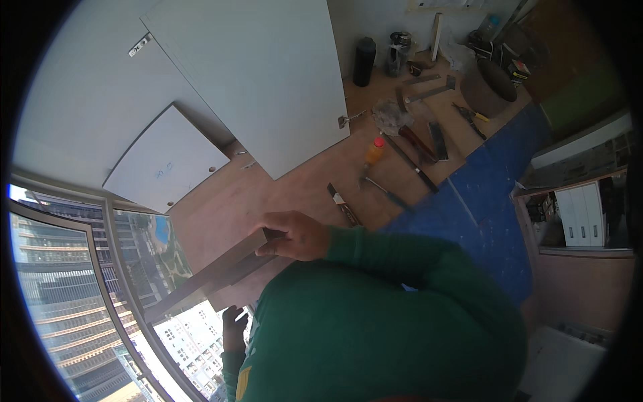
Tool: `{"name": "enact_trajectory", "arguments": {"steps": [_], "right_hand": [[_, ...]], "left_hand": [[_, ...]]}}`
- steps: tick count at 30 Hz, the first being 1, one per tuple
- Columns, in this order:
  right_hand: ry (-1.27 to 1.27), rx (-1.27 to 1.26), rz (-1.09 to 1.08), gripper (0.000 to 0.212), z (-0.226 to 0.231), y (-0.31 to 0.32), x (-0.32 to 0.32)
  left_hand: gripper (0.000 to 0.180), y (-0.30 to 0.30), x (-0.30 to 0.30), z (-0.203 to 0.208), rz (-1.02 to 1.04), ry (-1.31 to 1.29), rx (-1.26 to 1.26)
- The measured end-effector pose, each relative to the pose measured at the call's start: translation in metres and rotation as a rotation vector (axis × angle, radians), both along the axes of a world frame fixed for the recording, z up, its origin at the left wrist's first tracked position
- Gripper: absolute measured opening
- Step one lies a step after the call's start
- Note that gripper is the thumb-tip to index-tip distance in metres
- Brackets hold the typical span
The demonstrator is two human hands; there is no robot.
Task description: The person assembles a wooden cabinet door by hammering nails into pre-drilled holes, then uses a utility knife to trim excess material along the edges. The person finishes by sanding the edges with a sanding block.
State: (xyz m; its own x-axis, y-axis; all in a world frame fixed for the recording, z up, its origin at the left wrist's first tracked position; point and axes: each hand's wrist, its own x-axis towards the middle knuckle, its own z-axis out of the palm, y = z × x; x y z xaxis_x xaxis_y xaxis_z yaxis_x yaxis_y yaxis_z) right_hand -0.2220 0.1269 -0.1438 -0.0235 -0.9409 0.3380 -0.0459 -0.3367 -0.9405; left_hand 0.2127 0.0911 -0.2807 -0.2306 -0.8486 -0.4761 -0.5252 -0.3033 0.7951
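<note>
My right hand (298, 236) is wrapped round the near end of a long, straight, brown-grey bar (218, 264), thumb and fingers on either side of it. From there the bar slants down to the left toward the window; I cannot tell what it is made of. Lower down, my left hand (233, 323) hangs dark against the bright glass, its fingers apart and slightly bent. Nothing shows in it, and it stays clear of the bar. A utility knife (343, 204) lies on the wooden worktop (295, 191) just beyond my right hand.
Farther right lie a hammer (385, 191), a bottle with a red cap (375, 151), a handsaw (418, 144) and pliers (471, 120). A black flask (364, 61) stands at the back. White cabinet doors (261, 74) rise at left, a loose white panel (167, 157) leaning nearby. Blue sheeting (469, 208) covers the right.
</note>
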Motion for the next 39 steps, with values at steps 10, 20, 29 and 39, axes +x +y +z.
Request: {"name": "enact_trajectory", "arguments": {"steps": [10,20,29,39], "right_hand": [[-0.107,0.017,0.028,0.032,-0.003,-0.001,0.014],[-0.01,0.147,-0.007,0.033,-0.004,0.0,0.015],[-0.088,0.139,0.018,0.032,0.0,0.011,0.016],[0.186,0.312,0.015,0.037,-0.021,0.008,0.011]], "left_hand": [[0.069,-0.045,-0.116,0.247,-0.679,0.737,0.099],[0.033,0.029,-0.289,0.351,-1.023,1.551,-0.12],[0.047,-0.078,-0.199,0.348,-1.207,0.837,-0.641],[0.047,-0.079,-0.135,0.235,-1.007,-0.5,-0.802]]}}
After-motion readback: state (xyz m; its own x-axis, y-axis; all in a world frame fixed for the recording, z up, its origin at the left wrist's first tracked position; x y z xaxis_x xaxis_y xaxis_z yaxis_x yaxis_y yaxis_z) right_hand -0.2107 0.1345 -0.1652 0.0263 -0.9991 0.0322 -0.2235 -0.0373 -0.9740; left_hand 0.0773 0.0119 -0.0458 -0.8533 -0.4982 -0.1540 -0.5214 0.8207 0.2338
